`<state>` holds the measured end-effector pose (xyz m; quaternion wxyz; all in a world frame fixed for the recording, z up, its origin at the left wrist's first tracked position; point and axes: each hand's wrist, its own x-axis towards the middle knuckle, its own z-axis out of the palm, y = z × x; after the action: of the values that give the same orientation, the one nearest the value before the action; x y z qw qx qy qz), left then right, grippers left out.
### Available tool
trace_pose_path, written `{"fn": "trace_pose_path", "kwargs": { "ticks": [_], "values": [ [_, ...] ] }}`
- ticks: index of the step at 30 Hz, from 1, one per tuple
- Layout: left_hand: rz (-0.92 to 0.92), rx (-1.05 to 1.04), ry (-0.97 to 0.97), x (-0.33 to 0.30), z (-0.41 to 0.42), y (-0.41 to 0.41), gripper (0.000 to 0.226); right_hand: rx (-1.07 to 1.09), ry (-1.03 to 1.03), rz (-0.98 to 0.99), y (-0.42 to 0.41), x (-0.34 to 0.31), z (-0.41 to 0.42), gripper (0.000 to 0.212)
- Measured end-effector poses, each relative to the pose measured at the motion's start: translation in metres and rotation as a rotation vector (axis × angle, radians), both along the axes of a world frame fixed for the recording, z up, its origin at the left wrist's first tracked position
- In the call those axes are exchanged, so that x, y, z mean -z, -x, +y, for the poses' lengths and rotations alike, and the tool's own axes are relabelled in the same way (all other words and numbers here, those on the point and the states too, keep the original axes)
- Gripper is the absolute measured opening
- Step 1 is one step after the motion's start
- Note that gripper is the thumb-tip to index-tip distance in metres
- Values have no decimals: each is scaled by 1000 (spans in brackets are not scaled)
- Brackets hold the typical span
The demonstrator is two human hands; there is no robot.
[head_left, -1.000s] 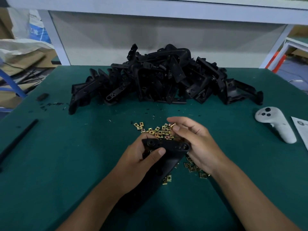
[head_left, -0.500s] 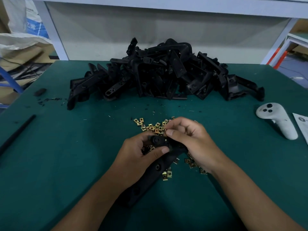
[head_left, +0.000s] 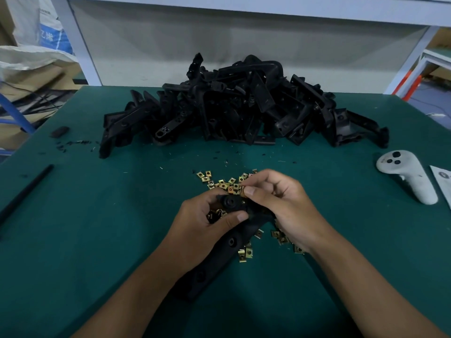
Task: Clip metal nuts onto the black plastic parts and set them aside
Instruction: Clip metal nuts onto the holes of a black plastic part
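Observation:
My left hand (head_left: 202, 223) grips a long black plastic part (head_left: 219, 254) near its upper end, thumb across it; the part slants down toward me. My right hand (head_left: 278, 203) pinches a small brass-coloured metal nut (head_left: 242, 191) between thumb and forefinger right at the part's top end. Several loose metal nuts (head_left: 224, 182) lie scattered on the green table (head_left: 97, 228) just beyond and under my hands. A big heap of black plastic parts (head_left: 239, 111) sits at the back of the table.
A white handheld controller (head_left: 410, 176) lies at the right, with a white paper (head_left: 443, 181) beside it. A thin black rod (head_left: 24, 191) lies at the left edge. Small black scraps (head_left: 73, 142) and a black block (head_left: 59, 131) sit at far left.
The black part has turned from lying across to slanting down toward me. My right hand curled in and brought a nut to the part's top end.

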<state>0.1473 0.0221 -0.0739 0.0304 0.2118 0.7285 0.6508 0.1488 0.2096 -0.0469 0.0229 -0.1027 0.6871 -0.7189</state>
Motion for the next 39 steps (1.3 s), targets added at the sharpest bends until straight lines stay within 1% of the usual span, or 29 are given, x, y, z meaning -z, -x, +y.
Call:
{"fn": "trace_pose_path", "kwargs": {
  "ticks": [4,10,13,15,18,23,25,27,28,29,30,32,33,34,37,39],
  "values": [
    [-11,8,-17,0,0,0,12,-42,-12,-6,-1,-1,0,18],
    [-13,5,-28,-2,0,1,14,-34,-11,-11,0,-1,0,14],
    [-66,6,-84,-2,-1,0,28,-26,-5,-6,-1,-1,2,14],
    [-62,2,-88,-3,-1,0,35,2,-43,42,-1,-1,2,13],
    [-30,8,-117,-4,-2,1,31,33,-144,155,-1,0,3,11],
    [-16,1,-128,-3,-3,3,26,3,-239,228,-1,5,6,12],
    [-20,-7,-120,-2,-3,3,25,-22,-242,224,0,4,7,15],
    [0,-41,-114,-3,-2,5,23,21,-205,158,4,4,11,26],
    [4,-60,-117,-3,-2,6,22,81,-235,125,7,6,15,29],
    [0,-75,-126,-3,-3,6,21,148,-338,114,11,8,19,29],
    [-11,-82,-137,-3,-3,6,20,188,-527,129,13,12,24,26],
    [-42,-86,-148,-3,-2,6,19,147,-982,185,13,19,29,27],
    [-53,-86,-149,-2,-2,6,18,122,-1126,226,13,23,30,29],
    [-63,-87,-155,-2,-2,6,18,114,-1173,252,12,24,30,28],
    [-95,-73,-222,-3,-2,6,16,131,-1121,287,11,20,26,7],
    [-98,-64,-255,-4,-2,6,22,112,-1101,294,11,18,27,17]
  ]
}}
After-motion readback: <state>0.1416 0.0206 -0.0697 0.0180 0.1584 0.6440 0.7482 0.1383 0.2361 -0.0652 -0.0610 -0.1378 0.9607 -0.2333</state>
